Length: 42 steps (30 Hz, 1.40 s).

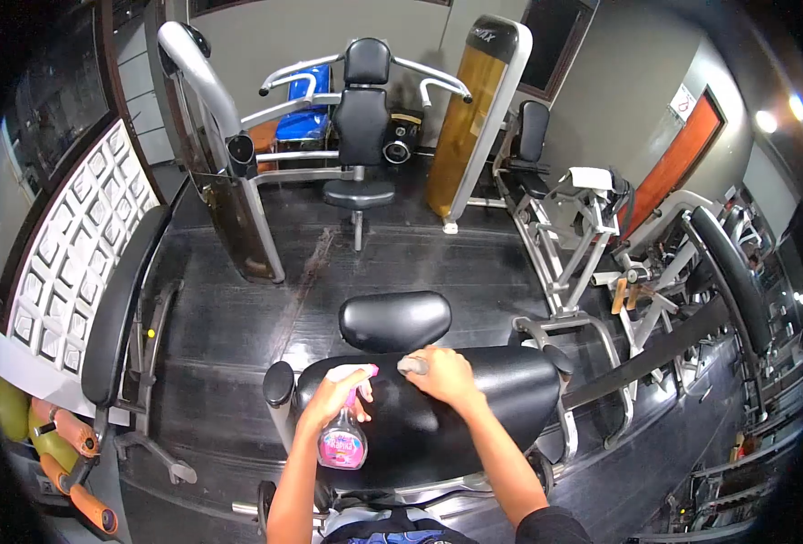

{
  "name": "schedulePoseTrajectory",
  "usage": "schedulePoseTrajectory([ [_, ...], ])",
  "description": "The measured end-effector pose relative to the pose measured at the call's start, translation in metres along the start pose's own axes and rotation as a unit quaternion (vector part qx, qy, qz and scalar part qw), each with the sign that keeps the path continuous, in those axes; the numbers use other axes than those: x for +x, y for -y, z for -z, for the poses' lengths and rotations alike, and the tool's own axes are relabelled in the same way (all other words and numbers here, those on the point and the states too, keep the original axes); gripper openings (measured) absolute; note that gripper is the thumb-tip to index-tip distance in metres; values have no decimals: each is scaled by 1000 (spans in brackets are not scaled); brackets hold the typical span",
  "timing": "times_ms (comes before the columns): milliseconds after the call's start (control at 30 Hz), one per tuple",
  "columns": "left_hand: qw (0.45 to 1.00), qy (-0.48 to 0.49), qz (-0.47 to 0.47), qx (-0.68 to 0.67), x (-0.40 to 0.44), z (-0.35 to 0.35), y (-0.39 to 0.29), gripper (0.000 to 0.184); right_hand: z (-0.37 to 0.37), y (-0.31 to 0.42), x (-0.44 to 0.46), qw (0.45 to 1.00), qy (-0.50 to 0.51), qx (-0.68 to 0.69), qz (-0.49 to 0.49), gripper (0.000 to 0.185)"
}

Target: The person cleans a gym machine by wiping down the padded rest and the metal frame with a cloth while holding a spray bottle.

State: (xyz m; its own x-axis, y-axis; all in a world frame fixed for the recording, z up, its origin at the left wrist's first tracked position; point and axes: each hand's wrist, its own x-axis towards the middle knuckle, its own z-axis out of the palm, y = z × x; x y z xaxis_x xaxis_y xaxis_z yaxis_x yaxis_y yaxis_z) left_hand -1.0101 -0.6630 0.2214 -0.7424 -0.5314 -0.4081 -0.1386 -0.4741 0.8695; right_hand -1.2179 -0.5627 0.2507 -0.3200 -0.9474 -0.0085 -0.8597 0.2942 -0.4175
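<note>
My left hand is wrapped round the neck of a spray bottle, which has a pink trigger head and a pink label. The bottle is upright over the left part of a black padded bench. My right hand is closed on a bunched greyish cloth, close to the far edge of the same pad. Just beyond it lies a smaller rounded black pad. Most of the cloth is hidden under my fingers.
A shoulder press machine with a black seat stands ahead. To the left is a long black bench beside a white patterned panel. More metal-framed machines line the right side. Dark rubber flooring surrounds the bench.
</note>
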Motion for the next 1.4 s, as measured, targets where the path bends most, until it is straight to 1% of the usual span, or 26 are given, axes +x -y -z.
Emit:
schedulePoseTrajectory([
  [67,1000,21,6,5,1,-3,0,39,20,-12,1,992,72,-7,-103,34],
  [100,1000,14,6,13,1,-6,-1,38,30,-15,2,986,82,-21,-141,37],
  [133,1000,17,4,9,3,-9,-1,38,25,-27,6,985,60,-67,-147,37],
  [200,999,32,-9,40,6,-11,0,37,21,-24,16,976,72,-109,-173,36],
  [267,998,42,-27,45,10,-12,0,36,2,-16,27,987,49,-112,-102,32],
  [333,995,58,-57,61,13,-13,2,34,-14,-1,31,998,42,-28,-35,27],
  [400,998,40,-42,18,13,-13,-3,34,-15,5,33,998,55,-35,-20,28],
  [433,999,19,-26,-23,12,-13,-4,35,-11,0,34,995,78,-26,-51,32],
  [467,999,21,-24,-23,13,-11,-2,35,-5,-10,36,992,99,-16,-82,36],
  [533,996,24,-21,-82,17,-8,2,35,10,-25,43,971,127,-99,-174,43],
  [600,996,26,-6,-86,18,-7,2,34,11,-45,50,963,89,-160,-199,52],
  [633,995,30,-10,-92,17,-7,1,33,9,-45,54,962,91,-160,-201,52],
  [700,995,37,-12,-95,19,-6,2,32,4,-37,69,954,171,-157,-191,56],
  [733,993,40,-15,-110,20,-4,4,31,-6,-29,71,959,176,-152,-163,53],
  [800,991,46,-32,-123,23,-1,11,34,-22,-9,69,978,138,-89,-126,45],
  [900,990,52,-25,-132,24,1,15,35,-23,-19,67,979,161,-58,-109,51],
  [933,990,50,-28,-126,23,0,14,35,-14,-26,68,972,193,-51,-125,54],
  [1000,991,49,-32,-119,24,0,12,35,8,-37,66,952,215,-99,-192,56],
  [1067,991,46,-35,-121,24,0,11,36,11,-68,66,929,205,-160,-263,57],
  [1100,991,48,-35,-119,24,0,10,36,23,-62,61,932,170,-149,-284,56],
  [1133,991,48,-36,-122,23,0,10,36,22,-58,58,931,169,-148,-287,56],
  [1200,990,53,-37,-126,24,-1,9,36,9,-47,50,939,106,-196,-261,44],
  [1233,990,54,-33,-123,24,0,8,37,2,-38,44,958,81,-171,-214,43],
  [1267,991,54,-29,-121,23,0,8,37,1,-31,32,981,55,-126,-138,43],
  [1367,990,56,-36,-125,22,0,7,38,9,-21,19,982,70,-80,-155,43],
  [1400,990,57,-40,-122,22,0,7,38,16,-25,14,975,75,-90,-189,43],
])
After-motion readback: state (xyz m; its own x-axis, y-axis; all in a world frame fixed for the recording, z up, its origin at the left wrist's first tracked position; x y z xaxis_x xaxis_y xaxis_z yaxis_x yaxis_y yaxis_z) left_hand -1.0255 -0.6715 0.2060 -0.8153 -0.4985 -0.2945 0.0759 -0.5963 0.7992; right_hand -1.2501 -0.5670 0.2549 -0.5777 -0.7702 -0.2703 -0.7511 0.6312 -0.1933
